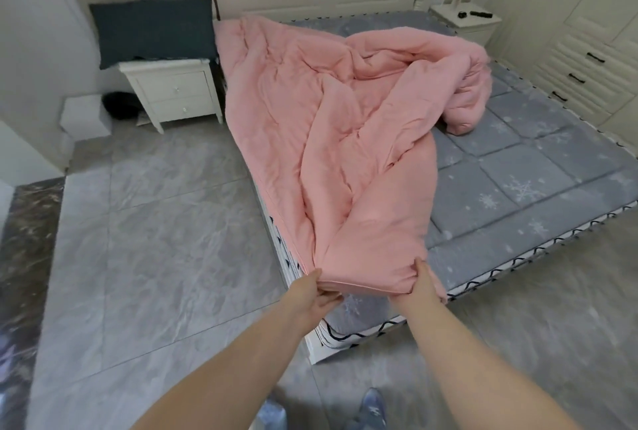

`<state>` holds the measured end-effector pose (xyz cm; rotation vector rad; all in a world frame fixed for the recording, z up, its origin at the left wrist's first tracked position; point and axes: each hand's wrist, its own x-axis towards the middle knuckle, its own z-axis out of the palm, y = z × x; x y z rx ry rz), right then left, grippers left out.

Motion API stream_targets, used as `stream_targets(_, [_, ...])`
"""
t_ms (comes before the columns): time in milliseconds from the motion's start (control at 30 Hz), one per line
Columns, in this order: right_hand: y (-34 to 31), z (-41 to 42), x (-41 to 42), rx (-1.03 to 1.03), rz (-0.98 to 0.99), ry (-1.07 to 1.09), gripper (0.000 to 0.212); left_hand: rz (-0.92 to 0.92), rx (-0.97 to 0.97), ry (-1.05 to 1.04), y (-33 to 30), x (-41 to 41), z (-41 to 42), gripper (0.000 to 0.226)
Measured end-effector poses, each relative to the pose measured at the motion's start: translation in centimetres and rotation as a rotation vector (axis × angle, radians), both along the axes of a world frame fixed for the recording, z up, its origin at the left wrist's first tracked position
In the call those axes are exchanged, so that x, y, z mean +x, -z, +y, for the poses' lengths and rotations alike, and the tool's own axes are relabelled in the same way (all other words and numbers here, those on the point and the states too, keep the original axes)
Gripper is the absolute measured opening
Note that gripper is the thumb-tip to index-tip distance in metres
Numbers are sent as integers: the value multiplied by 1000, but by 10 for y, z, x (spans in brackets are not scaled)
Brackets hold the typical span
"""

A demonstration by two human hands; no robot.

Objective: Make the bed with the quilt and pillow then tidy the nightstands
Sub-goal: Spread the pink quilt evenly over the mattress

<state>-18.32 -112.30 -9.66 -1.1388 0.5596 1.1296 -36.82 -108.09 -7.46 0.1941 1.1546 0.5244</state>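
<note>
A pink quilt [321, 125] lies rumpled along the left half of the bed, whose grey snowflake mattress [538, 167] is bare on the right. At the bed's near corner, my left hand [316, 293] and my right hand [423, 283] both grip the quilt's near edge, a short span apart. A dark teal pillow [155, 30] stands on the left nightstand [172, 91], leaning on the wall. The right nightstand [466, 22] carries a small bottle and dark small items.
Grey marble floor [155, 239] spreads left of the bed. A white box [86, 122] and a dark round object [121, 106] sit beside the left nightstand. White drawers [587, 74] line the right wall. My shoes [373, 409] are near the bed corner.
</note>
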Motion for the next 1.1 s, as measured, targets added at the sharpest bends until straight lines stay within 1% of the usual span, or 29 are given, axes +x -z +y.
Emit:
stream_targets(67, [3, -6, 25, -17, -8, -58, 42, 42, -6, -45, 4, 13, -7, 21])
stream_targets(100, [7, -8, 39, -22, -16, -71, 41, 49, -2, -60, 4, 19, -10, 20])
stream_targets(167, [11, -13, 69, -40, -43, -145, 32, 62, -12, -154, 6, 36, -15, 17])
stream_targets(233, [21, -17, 93, -93, -79, -281, 25, 81, -56, -288, 15, 53, -24, 14])
stream_targets(333, [32, -26, 101, -155, -113, -496, 36, 106, -109, -332, 24, 65, -39, 10])
stream_targets(400, [38, -37, 99, -155, -142, -613, 36, 98, -146, -304, 25, 75, -55, 10])
stream_targets(433, [41, -44, 94, -144, -145, -660, 33, 88, -165, -263, 25, 80, -64, 17])
stream_targets(533, [43, -72, 81, -149, -63, -765, 28, 43, -255, -129, 26, 107, -93, 45])
stream_targets(567, [43, -79, 78, -156, -28, -786, 27, 49, -262, -80, 31, 119, -102, 50])
stream_targets(600, [42, -84, 77, -175, -4, -816, 30, 81, -257, -56, 34, 129, -109, 49])
stream_targets(667, [40, -86, 81, -216, -14, -913, 33, 204, -226, -105, 48, 143, -116, 42])
stream_targets(733, [41, -77, 92, -270, -52, -1010, 28, 297, -167, -159, 60, 148, -114, 33])
stream_targets(767, [44, -68, 97, -307, -80, -1053, 28, 305, -131, -177, 65, 149, -114, 30])
stream_targets(800, [47, -56, 101, -339, -95, -1086, 34, 303, -102, -202, 64, 149, -113, 29])
stream_targets(867, [52, -29, 102, -361, -130, -1128, 56, 269, -79, -250, 64, 147, -113, 31])
stream_targets(933, [62, -2, 100, -412, -249, -1192, 74, 242, -71, -269, 68, 141, -112, 37])
stream_targets(967, [70, 12, 101, -439, -316, -1168, 77, 255, -79, -263, 73, 136, -112, 43])
stream_targets(1000, [81, 24, 106, -445, -364, -1100, 78, 280, -85, -252, 82, 130, -112, 43])
stream_targets(1067, [105, 47, 120, -422, -413, -933, 84, 343, -77, -204, 97, 116, -112, 31])
stream_targets(1100, [120, 55, 126, -425, -429, -876, 85, 344, -64, -185, 106, 108, -112, 26])
